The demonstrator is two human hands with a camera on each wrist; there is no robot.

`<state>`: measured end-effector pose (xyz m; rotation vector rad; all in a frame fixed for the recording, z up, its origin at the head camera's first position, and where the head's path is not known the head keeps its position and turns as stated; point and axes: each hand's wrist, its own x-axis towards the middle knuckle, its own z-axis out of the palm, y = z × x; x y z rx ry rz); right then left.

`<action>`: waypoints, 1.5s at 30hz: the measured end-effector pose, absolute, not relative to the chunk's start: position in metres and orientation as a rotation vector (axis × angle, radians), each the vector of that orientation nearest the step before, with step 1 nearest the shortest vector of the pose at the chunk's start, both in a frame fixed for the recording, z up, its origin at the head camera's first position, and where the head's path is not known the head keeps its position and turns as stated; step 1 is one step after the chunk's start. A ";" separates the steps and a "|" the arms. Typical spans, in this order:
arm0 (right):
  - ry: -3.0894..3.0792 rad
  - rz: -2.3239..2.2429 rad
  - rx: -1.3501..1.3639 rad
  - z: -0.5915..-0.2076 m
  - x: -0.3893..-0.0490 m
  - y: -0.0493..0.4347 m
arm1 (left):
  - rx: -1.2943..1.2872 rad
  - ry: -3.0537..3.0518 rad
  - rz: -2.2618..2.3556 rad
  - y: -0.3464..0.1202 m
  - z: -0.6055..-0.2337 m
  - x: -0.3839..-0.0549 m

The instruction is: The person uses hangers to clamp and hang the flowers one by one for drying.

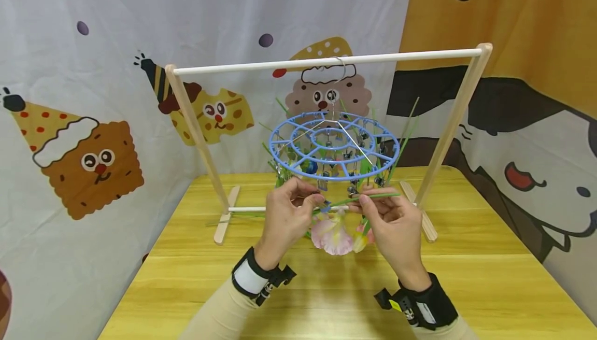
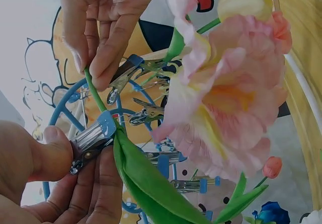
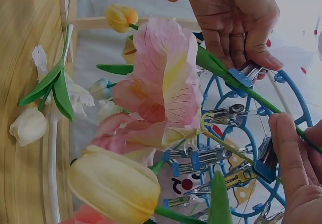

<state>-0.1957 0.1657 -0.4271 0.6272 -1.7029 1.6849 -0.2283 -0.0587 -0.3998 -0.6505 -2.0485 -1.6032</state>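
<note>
My left hand (image 1: 289,218) pinches a metal clip (image 2: 93,136) with blue tips between thumb and fingers. The clip's tips sit on a green artificial flower stem (image 2: 95,90), just above its long leaves (image 2: 138,176). My right hand (image 1: 394,223) holds the same stem between thumb and fingers, to the right of the clip. Both hands are at the front of a round blue clip hanger (image 1: 333,178). Close below them hangs a pink ruffled flower (image 1: 332,235); a pale yellow tulip (image 3: 113,183) is near my right hand.
A wooden stand with a white top rod (image 1: 261,65) carries the hanger by a metal hook (image 1: 344,68). More clips (image 3: 196,161) and artificial flowers hang beneath the ring. Stems stick out sideways. The stand's feet (image 1: 420,213) rest on the wooden table (image 1: 186,278), with a patterned cloth behind.
</note>
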 end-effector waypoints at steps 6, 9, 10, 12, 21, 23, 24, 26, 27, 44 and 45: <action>-1.645 1.648 0.669 -0.425 -0.198 0.166 | -0.635 -2.056 -1.627 -0.058 -0.400 -0.229; -1.629 1.646 0.671 -0.424 -0.198 0.167 | -0.625 -2.066 -1.641 -0.058 -0.400 -0.228; -1.632 1.646 0.664 -0.423 -0.198 0.167 | -0.622 -2.067 -1.650 -0.058 -0.400 -0.229; -1.636 1.648 0.649 -0.422 -0.198 0.167 | -0.616 -2.073 -1.666 -0.058 -0.400 -0.229; -1.609 1.661 0.632 -0.420 -0.199 0.168 | -0.611 -2.121 -1.751 -0.057 -0.400 -0.226; -1.654 1.641 0.599 -0.420 -0.198 0.168 | -0.628 -2.133 -1.765 -0.057 -0.400 -0.226; -1.684 1.625 0.577 -0.421 -0.197 0.169 | -0.637 -2.140 -1.771 -0.057 -0.400 -0.225; -1.744 1.600 0.535 -0.421 -0.196 0.169 | -0.650 -2.157 -1.776 -0.057 -0.400 -0.224; -1.765 1.595 0.523 -0.422 -0.195 0.169 | -0.658 -2.164 -1.776 -0.058 -0.400 -0.224; -1.805 1.659 0.525 -0.425 -0.195 0.171 | -0.853 -2.220 -1.517 -0.070 -0.408 -0.215; -1.806 1.667 0.527 -0.425 -0.195 0.171 | -0.858 -2.222 -1.483 -0.072 -0.409 -0.215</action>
